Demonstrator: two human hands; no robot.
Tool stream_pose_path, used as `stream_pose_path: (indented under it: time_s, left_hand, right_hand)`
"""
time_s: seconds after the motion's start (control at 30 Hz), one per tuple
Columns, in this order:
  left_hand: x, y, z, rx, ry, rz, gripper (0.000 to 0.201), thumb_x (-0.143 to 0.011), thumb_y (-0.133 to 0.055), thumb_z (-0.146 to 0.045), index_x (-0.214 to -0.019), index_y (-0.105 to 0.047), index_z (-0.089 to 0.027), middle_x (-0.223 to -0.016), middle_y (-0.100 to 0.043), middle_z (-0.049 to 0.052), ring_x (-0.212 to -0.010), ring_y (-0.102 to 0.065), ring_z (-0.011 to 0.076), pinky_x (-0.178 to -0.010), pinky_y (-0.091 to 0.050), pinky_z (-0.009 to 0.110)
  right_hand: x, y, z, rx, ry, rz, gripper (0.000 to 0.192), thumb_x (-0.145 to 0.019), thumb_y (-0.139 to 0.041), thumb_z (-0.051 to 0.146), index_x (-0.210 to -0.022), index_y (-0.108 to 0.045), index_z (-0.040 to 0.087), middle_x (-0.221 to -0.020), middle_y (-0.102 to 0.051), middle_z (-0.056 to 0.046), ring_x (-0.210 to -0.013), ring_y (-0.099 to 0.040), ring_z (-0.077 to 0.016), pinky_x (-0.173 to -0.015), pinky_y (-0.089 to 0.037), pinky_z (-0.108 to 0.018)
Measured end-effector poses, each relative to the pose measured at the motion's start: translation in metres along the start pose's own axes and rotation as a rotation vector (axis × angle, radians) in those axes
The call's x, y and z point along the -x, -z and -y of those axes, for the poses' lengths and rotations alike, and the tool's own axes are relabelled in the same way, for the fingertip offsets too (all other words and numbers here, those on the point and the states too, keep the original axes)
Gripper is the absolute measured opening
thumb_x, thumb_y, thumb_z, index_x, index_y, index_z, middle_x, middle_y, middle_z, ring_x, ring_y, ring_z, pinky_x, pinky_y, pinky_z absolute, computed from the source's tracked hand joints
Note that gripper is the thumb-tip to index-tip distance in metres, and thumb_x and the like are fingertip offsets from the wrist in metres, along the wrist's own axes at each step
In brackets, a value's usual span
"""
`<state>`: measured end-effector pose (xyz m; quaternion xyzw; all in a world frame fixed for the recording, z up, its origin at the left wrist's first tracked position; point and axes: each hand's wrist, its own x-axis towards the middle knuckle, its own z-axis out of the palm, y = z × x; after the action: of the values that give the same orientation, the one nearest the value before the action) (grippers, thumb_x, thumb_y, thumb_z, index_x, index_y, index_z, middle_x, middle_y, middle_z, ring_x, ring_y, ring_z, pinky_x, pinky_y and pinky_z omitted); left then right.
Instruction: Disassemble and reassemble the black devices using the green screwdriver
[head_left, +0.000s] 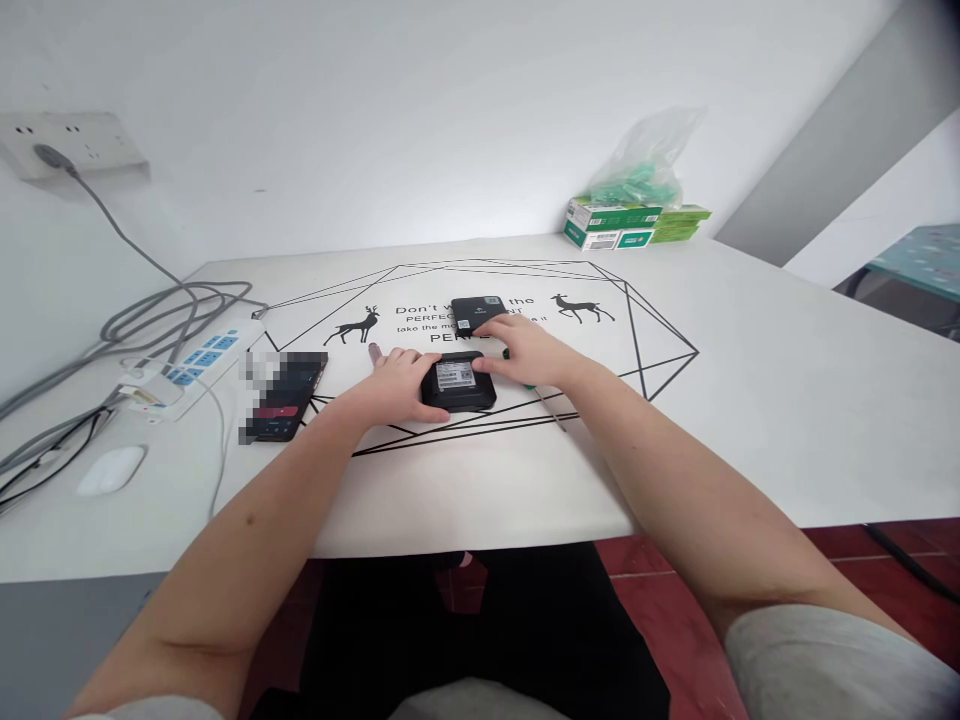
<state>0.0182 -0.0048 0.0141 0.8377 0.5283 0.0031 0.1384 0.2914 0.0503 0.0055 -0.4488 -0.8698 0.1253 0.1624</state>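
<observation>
A flat black case [459, 398] with rounded corners and a white printed label lies on the table in front of me. My left hand [405, 388] grips its left side, fingers along the far edge and thumb at the near edge. My right hand [525, 348] has its thumb on the case's right edge. Its fingers stretch out, apart from the thumb, to the near corner of a second flat black piece [476, 312] with small stickers. Under the right hand lies a screwdriver [551, 408], its green handle mostly covered. A small pinkish rod-like item [375, 353] shows beyond my left fingers.
Left of my hands lies a phone [292, 395], partly blurred out. Further left are a power strip [202, 362], grey cables [187, 300] and a white earbud-style case [112, 470]. Green and white boxes [615, 222] with a plastic bag [649, 160] stand against the wall.
</observation>
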Motion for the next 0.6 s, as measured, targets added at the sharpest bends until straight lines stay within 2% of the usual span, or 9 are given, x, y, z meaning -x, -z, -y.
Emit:
stream_pose_path:
  time_s: [0.07,0.13,0.17,0.23,0.3,0.33,0.47,0.53,0.6]
  left_hand:
    - [0.0,0.001,0.0,-0.008,0.001,0.011,0.112,-0.077,-0.071,-0.077,-0.168,-0.043,-0.02,-0.16,-0.054,0.022,-0.153,-0.04,0.0451,-0.133,-0.018,0.065]
    - [0.0,0.001,-0.001,-0.016,0.0,0.014,0.112,-0.078,-0.07,-0.078,-0.169,-0.042,-0.019,-0.16,-0.053,0.023,-0.153,-0.039,0.0454,-0.134,-0.013,0.068]
    - [0.0,0.0,-0.002,-0.02,0.001,0.012,0.111,-0.078,-0.071,-0.078,-0.169,-0.043,-0.019,-0.16,-0.054,0.023,-0.153,-0.039,0.0458,-0.134,-0.011,0.069]
    - [-0.001,-0.001,-0.002,-0.022,-0.002,-0.002,0.109,-0.079,-0.071,-0.077,-0.168,-0.044,-0.021,-0.159,-0.055,0.022,-0.152,-0.04,0.0466,-0.133,-0.011,0.071]
    - [-0.002,-0.003,-0.002,-0.021,-0.011,-0.017,0.108,-0.079,-0.072,-0.077,-0.168,-0.045,-0.022,-0.159,-0.055,0.022,-0.151,-0.041,0.0466,-0.132,-0.014,0.07]
    - [-0.003,-0.004,-0.002,-0.019,-0.018,-0.024,0.108,-0.079,-0.072,-0.078,-0.168,-0.045,-0.023,-0.159,-0.055,0.021,-0.15,-0.042,0.0463,-0.132,-0.017,0.069]
    - [-0.003,-0.008,-0.001,0.006,-0.041,-0.03,0.106,-0.081,-0.071,-0.077,-0.168,-0.044,-0.024,-0.159,-0.054,0.02,-0.15,-0.042,0.0435,-0.128,-0.032,0.061]
    - [-0.003,-0.009,0.0,0.017,-0.051,-0.032,0.106,-0.082,-0.07,-0.076,-0.169,-0.042,-0.022,-0.159,-0.053,0.021,-0.149,-0.043,0.0423,-0.125,-0.037,0.057]
    - [-0.004,-0.012,0.001,0.012,-0.055,-0.039,0.109,-0.082,-0.07,-0.077,-0.169,-0.04,-0.02,-0.161,-0.052,0.022,-0.15,-0.044,0.0425,-0.125,-0.039,0.055]
  right_hand:
    - [-0.002,0.002,-0.006,0.09,-0.241,0.007,0.055,-0.099,-0.069,0.053,-0.141,-0.069,0.016,-0.142,-0.072,-0.023,-0.129,-0.071,-0.0399,-0.112,-0.057,-0.056]
    - [-0.003,0.002,-0.013,0.111,-0.394,0.085,0.051,-0.095,-0.074,0.053,-0.132,-0.072,0.018,-0.123,-0.079,-0.02,-0.108,-0.077,-0.0364,-0.096,-0.063,-0.051]
    - [-0.004,0.001,-0.016,0.091,-0.408,0.108,0.047,-0.093,-0.077,0.052,-0.126,-0.074,0.019,-0.111,-0.082,-0.016,-0.098,-0.078,-0.0336,-0.089,-0.064,-0.049]
    - [-0.005,0.0,-0.021,0.002,-0.372,0.075,0.035,-0.089,-0.081,0.045,-0.114,-0.076,0.022,-0.089,-0.081,-0.009,-0.074,-0.076,-0.0268,-0.078,-0.065,-0.045]
    - [-0.005,0.001,-0.025,-0.109,-0.327,-0.07,0.024,-0.09,-0.079,0.041,-0.105,-0.076,0.023,-0.078,-0.077,-0.004,-0.059,-0.07,-0.0219,-0.075,-0.065,-0.046]
    - [-0.005,0.001,-0.026,-0.166,-0.303,-0.18,0.023,-0.092,-0.077,0.042,-0.104,-0.075,0.023,-0.077,-0.075,-0.003,-0.058,-0.069,-0.021,-0.076,-0.066,-0.047]
    - [-0.007,0.006,-0.026,-0.373,-0.124,-0.694,0.041,-0.099,-0.067,0.058,-0.126,-0.07,0.027,-0.102,-0.075,-0.005,-0.076,-0.073,-0.0206,-0.073,-0.069,-0.042]
    - [-0.008,0.006,-0.022,-0.415,-0.031,-0.833,0.047,-0.103,-0.062,0.065,-0.134,-0.067,0.03,-0.111,-0.074,-0.006,-0.082,-0.074,-0.0201,-0.07,-0.068,-0.039]
    - [-0.01,0.004,-0.014,-0.397,0.02,-0.89,0.05,-0.105,-0.057,0.068,-0.136,-0.066,0.03,-0.115,-0.074,-0.008,-0.086,-0.074,-0.0209,-0.069,-0.068,-0.037]
